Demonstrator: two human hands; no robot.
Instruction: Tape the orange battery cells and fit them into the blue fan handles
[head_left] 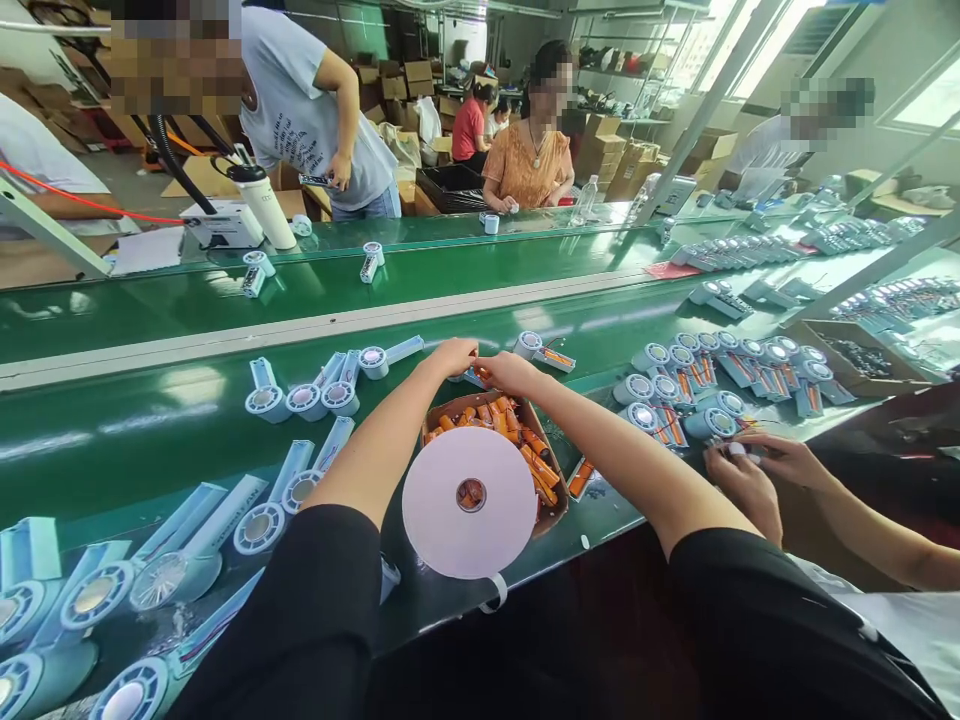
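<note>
My left hand (456,355) and my right hand (510,371) meet over the green work surface, both with fingers pinched together. Under the fingertips shows a small pale blue part (474,378) with a bit of orange beside it; the fingers hide most of it. Just below my hands is a cardboard box (559,508) of orange wrapped battery cells (540,466). A large white roll of tape (435,520) covers the box's near side, its loose end curling at the table edge. Beyond my right hand lies a blue fan unit (528,345) with an open handle.
Several pale blue fan units (264,400) lie along the left; more (639,388) are grouped at right, near a box of small dark parts (862,360). A co-worker's hands (750,480) work close on my right. People stand across the green conveyor belt (315,285).
</note>
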